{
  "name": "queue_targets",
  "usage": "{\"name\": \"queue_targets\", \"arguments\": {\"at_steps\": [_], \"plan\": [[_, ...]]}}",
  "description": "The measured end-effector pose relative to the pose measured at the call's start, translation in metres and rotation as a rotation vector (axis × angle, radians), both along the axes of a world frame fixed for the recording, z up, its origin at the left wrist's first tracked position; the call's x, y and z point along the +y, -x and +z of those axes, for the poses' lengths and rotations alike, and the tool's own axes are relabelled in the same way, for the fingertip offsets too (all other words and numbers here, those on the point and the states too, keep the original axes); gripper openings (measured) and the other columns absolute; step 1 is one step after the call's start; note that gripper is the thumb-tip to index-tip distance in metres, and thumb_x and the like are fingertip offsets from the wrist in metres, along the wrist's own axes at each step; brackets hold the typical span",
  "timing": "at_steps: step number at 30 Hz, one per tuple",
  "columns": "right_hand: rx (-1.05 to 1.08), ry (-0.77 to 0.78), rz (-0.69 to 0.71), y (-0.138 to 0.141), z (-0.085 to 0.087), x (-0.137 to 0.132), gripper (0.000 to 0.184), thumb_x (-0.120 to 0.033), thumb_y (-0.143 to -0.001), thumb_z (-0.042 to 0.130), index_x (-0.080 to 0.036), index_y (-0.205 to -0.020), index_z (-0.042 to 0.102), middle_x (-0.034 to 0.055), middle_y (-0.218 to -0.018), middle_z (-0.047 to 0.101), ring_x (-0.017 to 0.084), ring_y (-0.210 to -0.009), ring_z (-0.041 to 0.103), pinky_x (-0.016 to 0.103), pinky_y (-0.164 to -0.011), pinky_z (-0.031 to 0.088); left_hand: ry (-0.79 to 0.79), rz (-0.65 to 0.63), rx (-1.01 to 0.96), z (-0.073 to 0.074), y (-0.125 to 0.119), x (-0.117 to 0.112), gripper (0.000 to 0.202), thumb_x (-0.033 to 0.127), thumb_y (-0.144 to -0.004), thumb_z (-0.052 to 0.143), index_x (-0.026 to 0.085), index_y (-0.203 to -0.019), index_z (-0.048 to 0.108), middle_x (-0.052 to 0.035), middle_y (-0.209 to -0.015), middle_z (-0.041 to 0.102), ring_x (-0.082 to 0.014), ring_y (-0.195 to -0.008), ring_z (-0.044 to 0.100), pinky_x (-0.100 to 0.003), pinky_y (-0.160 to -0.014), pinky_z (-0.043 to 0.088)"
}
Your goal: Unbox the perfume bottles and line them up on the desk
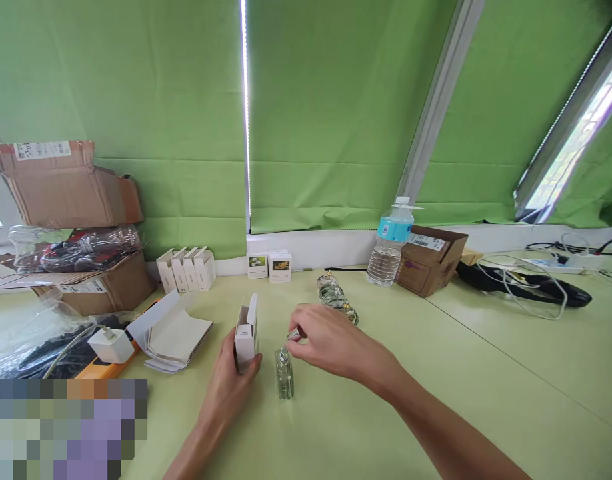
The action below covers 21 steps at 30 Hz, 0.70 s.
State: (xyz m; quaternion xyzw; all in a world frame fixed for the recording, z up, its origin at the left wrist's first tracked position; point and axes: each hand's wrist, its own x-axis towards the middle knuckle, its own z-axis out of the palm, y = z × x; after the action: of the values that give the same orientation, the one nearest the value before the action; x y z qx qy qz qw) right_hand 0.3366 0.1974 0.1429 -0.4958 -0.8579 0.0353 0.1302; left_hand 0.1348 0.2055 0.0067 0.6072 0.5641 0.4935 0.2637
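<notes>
My left hand [236, 370] is closed round a small white carton [245, 341], held upright with its top flap raised. Just to its right stands a small clear glass spray bottle [285, 377] with a silver top, upright on the table. My right hand [322, 340] pinches a small shiny silver cap [295, 334] between thumb and fingers, close above the bottle's top and apart from it. Behind the right hand lies a cluster of similar glass bottles [332, 288], partly hidden by that hand.
Several white cartons [205, 270] stand at the back left, near two stacks of picture cards [280, 267]. Folded white papers [179, 337], a charger [111, 345] and stacked cardboard boxes [69, 193] are at left. A water bottle [386, 250], brown box [429, 260] and cables [523, 283] sit right.
</notes>
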Motion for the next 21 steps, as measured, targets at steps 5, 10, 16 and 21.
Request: {"name": "queue_targets", "arguments": {"at_steps": [5, 10, 16, 21], "plan": [[0.007, 0.133, -0.004, -0.022, -0.026, 0.006, 0.012, -0.022, -0.077, 0.055, -0.019, -0.088, 0.058, 0.0037, -0.087, 0.061, 0.018, -0.08, 0.055, 0.026, -0.064, 0.033, 0.057, 0.029, 0.015, -0.004, 0.005, 0.003, 0.047, 0.041, -0.081, 0.057, 0.021, -0.122, 0.046, -0.0113, -0.115, 0.062, -0.029, -0.105, 0.06, -0.045, -0.087, 0.048], [0.062, 0.244, 0.053, -0.03, -0.071, 0.007, 0.015, -0.014, -0.073, 0.053, -0.02, -0.087, 0.056, 0.003, -0.094, 0.059, 0.016, -0.082, 0.055, 0.025, -0.067, 0.035, -0.021, 0.128, 0.021, 0.004, 0.006, 0.0, 0.062, 0.045, -0.08, 0.059, 0.022, -0.132, 0.035, -0.0121, -0.125, 0.056, -0.0284, -0.113, 0.055, -0.044, -0.091, 0.046], [0.121, 0.332, 0.078, -0.028, -0.083, 0.007, 0.018, -0.017, -0.073, 0.055, -0.02, -0.09, 0.06, 0.0034, -0.097, 0.058, 0.017, -0.087, 0.055, 0.024, -0.068, 0.037, -0.447, 0.355, 0.168, 0.027, 0.006, -0.024, 0.035, 0.043, -0.08, 0.06, 0.022, -0.105, 0.047, -0.005, -0.1, 0.055, -0.0194, -0.087, 0.055, -0.035, -0.081, 0.046], [0.159, 0.448, 0.058, -0.038, -0.066, 0.013, 0.049, -0.044, -0.072, 0.066, -0.018, -0.113, 0.058, 0.0049, -0.095, 0.06, 0.019, -0.086, 0.056, 0.024, -0.062, 0.039, -0.341, 0.044, 0.424, 0.019, -0.017, -0.041, 0.035, 0.047, -0.079, 0.062, 0.024, -0.101, 0.048, -0.0028, -0.092, 0.057, -0.0185, -0.079, 0.057, -0.031, -0.069, 0.048]]}}
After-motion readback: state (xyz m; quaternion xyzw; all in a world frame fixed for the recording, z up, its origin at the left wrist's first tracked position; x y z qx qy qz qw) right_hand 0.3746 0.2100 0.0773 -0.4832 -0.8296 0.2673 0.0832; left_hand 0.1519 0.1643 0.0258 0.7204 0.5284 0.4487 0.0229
